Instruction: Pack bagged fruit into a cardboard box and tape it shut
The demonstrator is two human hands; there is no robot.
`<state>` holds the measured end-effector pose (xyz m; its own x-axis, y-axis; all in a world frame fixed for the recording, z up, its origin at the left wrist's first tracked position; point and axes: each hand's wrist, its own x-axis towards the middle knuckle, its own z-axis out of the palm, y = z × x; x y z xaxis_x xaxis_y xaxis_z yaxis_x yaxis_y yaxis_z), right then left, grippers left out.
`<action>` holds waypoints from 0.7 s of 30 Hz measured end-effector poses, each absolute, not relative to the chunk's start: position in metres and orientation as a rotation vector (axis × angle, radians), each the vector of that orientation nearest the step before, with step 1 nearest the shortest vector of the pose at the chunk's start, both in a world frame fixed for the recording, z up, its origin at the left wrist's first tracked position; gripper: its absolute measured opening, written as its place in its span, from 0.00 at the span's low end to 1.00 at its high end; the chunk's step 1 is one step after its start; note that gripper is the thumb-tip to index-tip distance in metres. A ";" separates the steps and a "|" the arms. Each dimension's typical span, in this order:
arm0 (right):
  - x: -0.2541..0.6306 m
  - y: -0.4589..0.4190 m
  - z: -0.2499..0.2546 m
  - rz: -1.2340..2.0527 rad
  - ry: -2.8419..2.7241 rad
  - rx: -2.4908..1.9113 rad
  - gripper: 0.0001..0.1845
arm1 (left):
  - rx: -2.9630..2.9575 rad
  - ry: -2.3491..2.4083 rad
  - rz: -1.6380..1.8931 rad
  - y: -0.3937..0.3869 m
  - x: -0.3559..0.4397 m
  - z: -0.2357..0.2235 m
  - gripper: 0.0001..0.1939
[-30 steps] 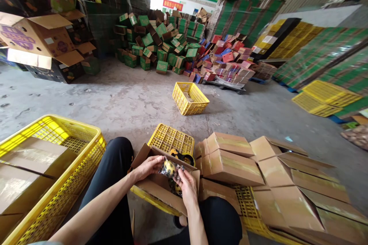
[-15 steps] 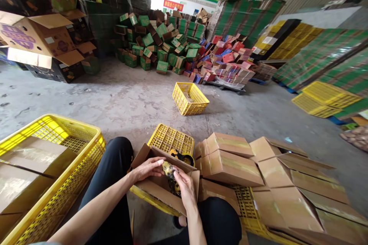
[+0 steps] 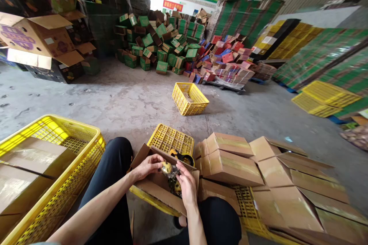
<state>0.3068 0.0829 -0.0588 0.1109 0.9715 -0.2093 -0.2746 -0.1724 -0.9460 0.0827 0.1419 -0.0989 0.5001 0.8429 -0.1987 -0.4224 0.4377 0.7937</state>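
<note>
Above concrete floor, right over the open carton, pinching a plastic-wrapped yellow-and-black item with both nearly closed hands!

The open carton stood on a crate, a tape dispenser at its one o'clock. The packet lay above it, between left fingers and right fingers. Box-filled crate: nine o'clock. Stacked cartons: three. Floor crate: just past twelve, heaped boxes beyond.
</note>
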 end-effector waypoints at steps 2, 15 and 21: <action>0.309 0.083 -0.062 1.336 -0.716 -1.248 0.24 | 0.792 0.641 0.853 0.142 0.082 -0.099 0.24; 0.301 0.083 -0.081 1.486 -0.757 -1.442 0.39 | 0.839 0.604 0.944 0.144 0.084 -0.111 0.43; 0.303 0.085 -0.081 1.413 -0.790 -1.370 0.37 | 0.807 0.560 0.807 0.142 0.085 -0.102 0.32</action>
